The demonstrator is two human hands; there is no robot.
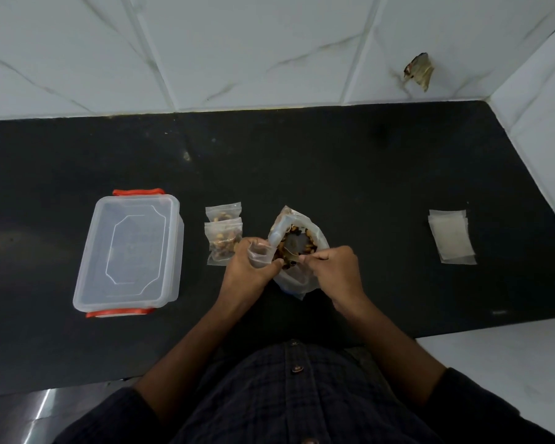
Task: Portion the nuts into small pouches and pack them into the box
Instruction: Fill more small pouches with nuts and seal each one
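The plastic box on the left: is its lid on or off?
On. The clear lid sits flat over the plastic box, with a red clip at its far and near ends; nothing shows inside.

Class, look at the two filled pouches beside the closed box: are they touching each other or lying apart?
Touching. The head view shows the nearer filled pouch overlapping the bottom edge of the farther filled pouch, with no dark counter visible between them.

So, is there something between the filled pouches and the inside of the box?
Yes. The clear lid lies on the box, with its red clips at the far and near ends, so the two filled pouches beside it cannot go in until it comes off. The countertop between them shows nothing else.
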